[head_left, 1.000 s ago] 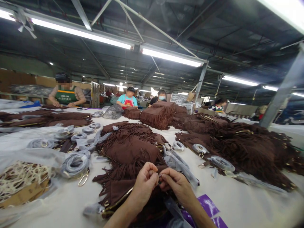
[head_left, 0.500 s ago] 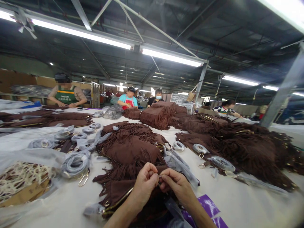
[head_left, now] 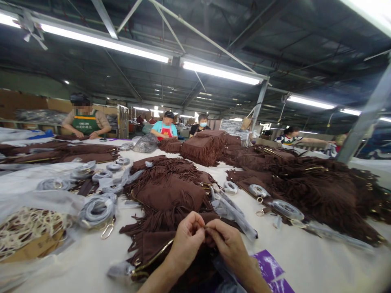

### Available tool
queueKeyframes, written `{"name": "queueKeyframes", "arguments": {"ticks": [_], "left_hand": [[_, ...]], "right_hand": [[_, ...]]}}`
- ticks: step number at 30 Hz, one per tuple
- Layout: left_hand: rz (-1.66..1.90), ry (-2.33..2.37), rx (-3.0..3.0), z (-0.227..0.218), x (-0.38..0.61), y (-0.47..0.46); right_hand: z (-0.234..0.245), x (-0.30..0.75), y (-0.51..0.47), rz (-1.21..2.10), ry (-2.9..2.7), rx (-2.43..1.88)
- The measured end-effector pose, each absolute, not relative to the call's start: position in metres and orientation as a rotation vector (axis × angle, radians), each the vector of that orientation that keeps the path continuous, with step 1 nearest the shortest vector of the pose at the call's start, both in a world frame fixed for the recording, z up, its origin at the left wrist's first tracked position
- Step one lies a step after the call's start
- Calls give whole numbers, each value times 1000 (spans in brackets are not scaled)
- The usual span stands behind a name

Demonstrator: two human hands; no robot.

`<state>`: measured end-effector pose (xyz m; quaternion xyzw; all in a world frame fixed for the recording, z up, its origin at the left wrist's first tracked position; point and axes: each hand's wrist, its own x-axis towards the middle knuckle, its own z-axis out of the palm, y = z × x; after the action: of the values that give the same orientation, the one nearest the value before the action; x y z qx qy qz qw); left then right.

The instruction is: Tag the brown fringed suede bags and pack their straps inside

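My left hand (head_left: 190, 240) and my right hand (head_left: 224, 242) meet at the fingertips over a brown fringed bag (head_left: 155, 248). Both are closed in a pinch, and whatever lies between the fingers is too small and covered to name. Along the bag's near side runs a gold zipper (head_left: 157, 255), partly behind my left wrist. Plastic wrap (head_left: 122, 269) covers the zipper's lower end. More brown fringed bags (head_left: 171, 193) lie just beyond my hands. Plastic-wrapped straps (head_left: 233, 213) rest to the right of them.
Coiled wrapped straps (head_left: 97, 209) with gold clasps lie at left, near a plastic bag of cream cord (head_left: 30, 228). A large heap of brown bags (head_left: 317, 183) fills the right side. Purple sheets (head_left: 269, 264) lie near my right forearm. Several co-workers (head_left: 87, 118) stand across the white table (head_left: 305, 260).
My hands stay pinched together, with fingers shifted slightly and the right wrist a little lower. At the far right, a co-worker's arm has stretched out to the right.
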<state>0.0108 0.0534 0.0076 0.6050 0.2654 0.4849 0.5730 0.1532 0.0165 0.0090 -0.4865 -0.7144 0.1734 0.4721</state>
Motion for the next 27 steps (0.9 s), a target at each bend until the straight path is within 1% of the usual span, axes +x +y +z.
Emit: {"name": "queueKeyframes", "arguments": {"ticks": [5, 10, 17, 20, 23, 27], "left_hand": [[1193, 614, 1437, 4, 12, 54], [1154, 603, 1460, 6, 11, 52], [1127, 641, 1632, 5, 8, 52], [1134, 644, 1682, 4, 8, 52], [1146, 638, 1724, 2, 8, 52], [1147, 644, 1768, -3, 8, 52]], "right_hand": [[5, 155, 18, 404, -1781, -1206], [4, 157, 16, 392, -1798, -1207], [0, 160, 13, 681, -1674, -1174], [-2, 161, 13, 720, -1655, -1173], [-4, 162, 11, 676, -1683, -1178], [-8, 161, 10, 508, -1737, -1204]]}}
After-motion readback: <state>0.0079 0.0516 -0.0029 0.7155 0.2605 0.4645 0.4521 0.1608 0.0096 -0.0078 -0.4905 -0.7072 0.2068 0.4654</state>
